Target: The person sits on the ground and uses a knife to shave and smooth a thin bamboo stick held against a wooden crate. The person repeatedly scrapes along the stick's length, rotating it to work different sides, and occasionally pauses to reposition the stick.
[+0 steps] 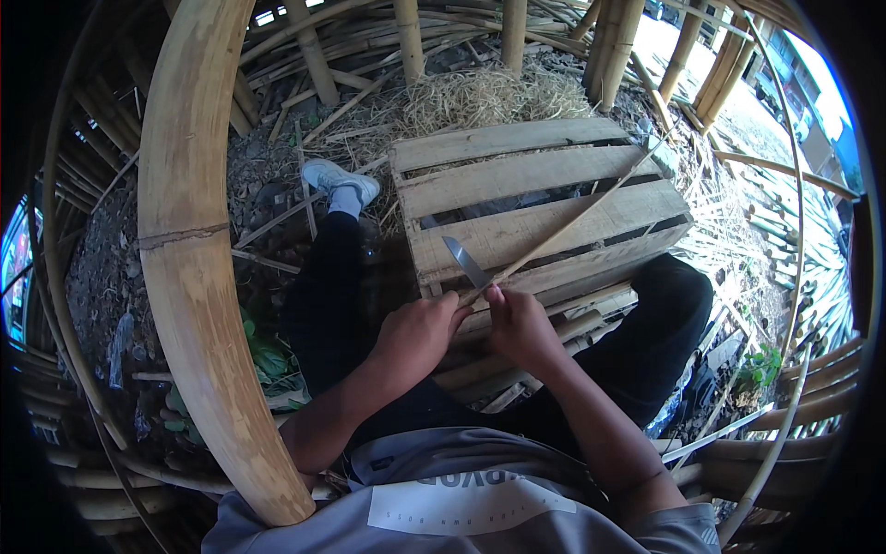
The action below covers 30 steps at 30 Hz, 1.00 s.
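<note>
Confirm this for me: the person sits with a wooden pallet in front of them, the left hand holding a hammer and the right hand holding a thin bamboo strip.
Not quite. The left hand holds a knife, not a hammer; the head view shows its blade. The wooden pallet and the right hand on the thin bamboo strip are as stated.

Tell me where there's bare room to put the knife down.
The pallet top is mostly bare: the far planks between the straw and the strip. It is crowded near the left hand, right hand and knife, and scraps litter the ground beside the bamboo pole.
</note>
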Available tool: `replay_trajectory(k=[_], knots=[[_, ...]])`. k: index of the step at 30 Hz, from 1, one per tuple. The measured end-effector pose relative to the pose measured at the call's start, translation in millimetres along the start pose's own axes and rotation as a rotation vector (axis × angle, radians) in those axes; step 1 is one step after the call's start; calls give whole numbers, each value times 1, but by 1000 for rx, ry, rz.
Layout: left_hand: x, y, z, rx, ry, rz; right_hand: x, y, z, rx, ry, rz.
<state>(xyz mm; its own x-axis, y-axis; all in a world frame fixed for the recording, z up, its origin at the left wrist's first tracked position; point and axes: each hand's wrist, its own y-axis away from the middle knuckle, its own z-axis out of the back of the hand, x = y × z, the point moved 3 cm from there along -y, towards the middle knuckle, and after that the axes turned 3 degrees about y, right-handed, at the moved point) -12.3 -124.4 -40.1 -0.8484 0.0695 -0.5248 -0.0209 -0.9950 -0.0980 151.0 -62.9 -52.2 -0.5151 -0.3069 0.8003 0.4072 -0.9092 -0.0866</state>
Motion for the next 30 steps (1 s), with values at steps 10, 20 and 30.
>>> replay_trajectory(k=[10, 20, 30], knots=[[1, 2, 0, -5, 16, 3, 4, -7, 3, -38, 46, -166], [8, -2, -1, -17, 0, 11, 12, -1, -15, 16, -7, -90], [-1, 16, 33, 64, 392, 42, 12, -6, -8, -117, -262, -72]])
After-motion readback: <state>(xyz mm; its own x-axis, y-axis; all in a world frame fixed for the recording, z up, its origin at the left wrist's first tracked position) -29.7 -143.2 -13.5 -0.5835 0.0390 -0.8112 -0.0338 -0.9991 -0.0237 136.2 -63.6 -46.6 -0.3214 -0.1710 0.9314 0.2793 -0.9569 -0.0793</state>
